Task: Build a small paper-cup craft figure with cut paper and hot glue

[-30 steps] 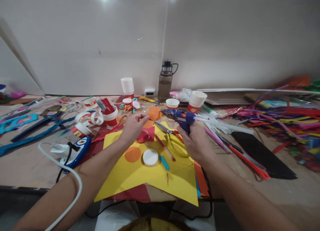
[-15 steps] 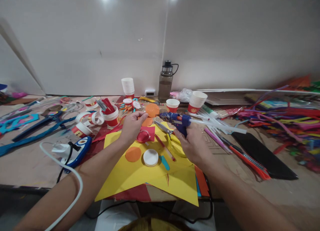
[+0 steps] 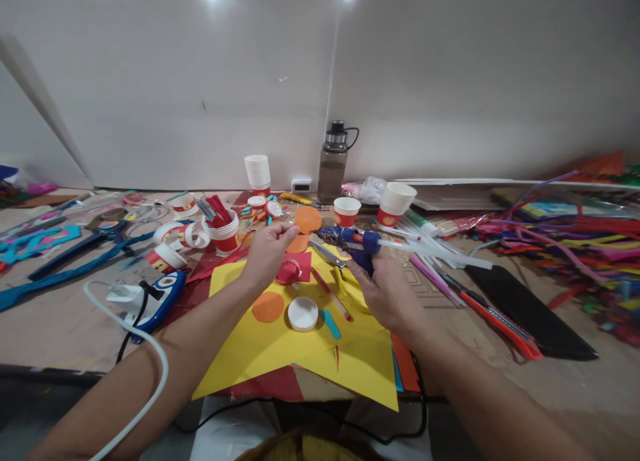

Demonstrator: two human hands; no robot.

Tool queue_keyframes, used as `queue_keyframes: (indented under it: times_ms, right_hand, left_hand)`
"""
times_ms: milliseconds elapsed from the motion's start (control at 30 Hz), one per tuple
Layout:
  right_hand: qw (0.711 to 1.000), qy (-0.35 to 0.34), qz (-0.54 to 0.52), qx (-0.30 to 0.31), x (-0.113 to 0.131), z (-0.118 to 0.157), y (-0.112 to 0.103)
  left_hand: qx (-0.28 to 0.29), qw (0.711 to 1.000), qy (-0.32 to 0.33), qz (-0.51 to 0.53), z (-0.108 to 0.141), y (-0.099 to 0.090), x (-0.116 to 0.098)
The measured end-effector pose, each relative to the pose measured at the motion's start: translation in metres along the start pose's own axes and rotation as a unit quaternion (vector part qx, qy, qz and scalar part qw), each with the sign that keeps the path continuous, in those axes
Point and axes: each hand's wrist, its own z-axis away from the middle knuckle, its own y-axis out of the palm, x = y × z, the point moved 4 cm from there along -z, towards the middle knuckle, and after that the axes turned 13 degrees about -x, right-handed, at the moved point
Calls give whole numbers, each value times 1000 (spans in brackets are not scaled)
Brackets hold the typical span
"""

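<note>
My right hand (image 3: pixel 387 284) is wrapped round the handle of a blue glue gun (image 3: pixel 353 241), whose nozzle points left and from whose back a clear glue stick sticks out. My left hand (image 3: pixel 273 248) pinches something I cannot make out beside an orange paper disc (image 3: pixel 308 219). Below the hands lies yellow paper (image 3: pixel 240 364) bearing another orange disc (image 3: pixel 267 306), a white round lid (image 3: pixel 303 314), a red round piece (image 3: pixel 289 272) on red paper, a teal strip (image 3: pixel 331 324) and a red pencil (image 3: pixel 331 293). Yellow-handled scissors (image 3: pixel 350 288) lie under the glue gun.
Behind stand a water bottle (image 3: pixel 333 164), a single paper cup (image 3: pixel 347 212) and stacked cups (image 3: pixel 396 204). At left are a cup of markers (image 3: pixel 223 233) and a blue-white power strip (image 3: pixel 163 304). A black phone (image 3: pixel 530 311) and red cutter (image 3: pixel 500 321) lie right.
The view has shifted very slightly. Both hands keep nearly the same pose, with the glue gun still in my right hand.
</note>
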Motion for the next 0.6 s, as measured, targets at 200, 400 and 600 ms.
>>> queue_keyframes:
  times_ms: [200,400,600]
  right_hand:
    - [999,16,7,-27,-6,-4,-5]
    - [998,-17,-1,-58,-6,-7,-10]
    - [998,-25,-1,-63,-4,-8,-13]
  left_hand:
    - [17,1000,11,-7,0,-1,-3]
    - [37,998,31,-46,4,-1,-13]
    - [42,995,58,-68,6,1,-13]
